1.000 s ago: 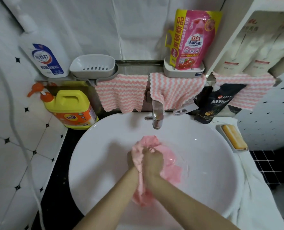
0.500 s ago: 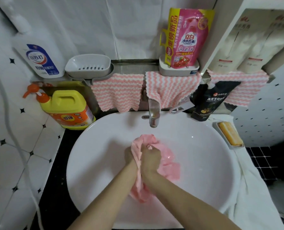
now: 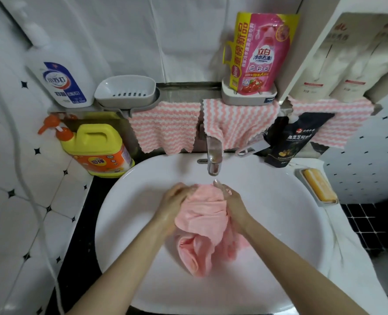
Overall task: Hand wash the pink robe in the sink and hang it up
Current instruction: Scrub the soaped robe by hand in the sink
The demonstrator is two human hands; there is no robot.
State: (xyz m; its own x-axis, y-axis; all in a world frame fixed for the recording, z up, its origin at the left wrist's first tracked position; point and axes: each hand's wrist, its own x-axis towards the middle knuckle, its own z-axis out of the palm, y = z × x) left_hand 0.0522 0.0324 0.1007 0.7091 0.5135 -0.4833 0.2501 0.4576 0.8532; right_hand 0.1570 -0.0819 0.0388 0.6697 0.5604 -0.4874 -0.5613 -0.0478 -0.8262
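Note:
The wet pink robe point(image 3: 202, 223) is bunched up between my two hands over the middle of the white sink point(image 3: 279, 223). My left hand point(image 3: 174, 201) grips its left side, fingers curled into the cloth. On the other side, my right hand point(image 3: 230, 198) holds the robe, fingertips up near the spout of the chrome faucet point(image 3: 213, 158). The lower folds hang down toward the basin floor. I cannot tell whether water is running.
A yellow detergent jug point(image 3: 97, 151) stands left of the sink, a white bottle point(image 3: 63, 85) and grey soap dish point(image 3: 126, 90) on the shelf above. Striped cloths point(image 3: 165, 128) hang behind the faucet. A soap bar point(image 3: 319, 185) lies at right.
My hands have come apart from a stacked grip and now hold the robe from both sides, lifted and spread wider, closer to the faucet.

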